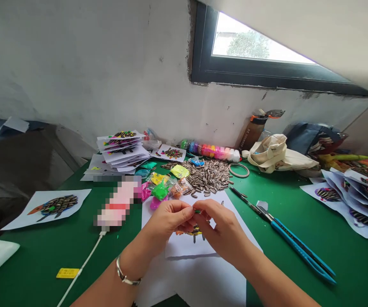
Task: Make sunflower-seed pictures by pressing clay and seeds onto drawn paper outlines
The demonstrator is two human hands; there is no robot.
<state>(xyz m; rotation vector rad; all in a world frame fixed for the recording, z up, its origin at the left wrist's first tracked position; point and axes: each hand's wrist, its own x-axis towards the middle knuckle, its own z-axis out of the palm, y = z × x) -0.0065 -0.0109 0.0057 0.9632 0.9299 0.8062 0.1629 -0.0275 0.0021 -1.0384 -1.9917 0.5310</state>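
Above a white sheet of paper (184, 252), my left hand (173, 216) and my right hand (217, 219) meet at the fingertips. Both are closed in a pinch, with a tiny green bit, perhaps modelling clay (197, 210), showing between them. Partly hidden under my fingers is a picture made of seeds and yellow and orange clay (196, 230). Just beyond my hands lie small bags of coloured clay, among them a green one (160, 190) and a yellow one (180, 171). A heap of striped sunflower seeds (208, 177) spreads behind the paper.
To the right lie blue tweezers (302, 251), a black pen (243, 199) and a tape roll (239, 170). Stacked seed pictures (123, 151) stand at back left, others (353, 200) at far right. A white cable (84, 264) crosses the left side. A bottle (251, 132) stands by the wall.
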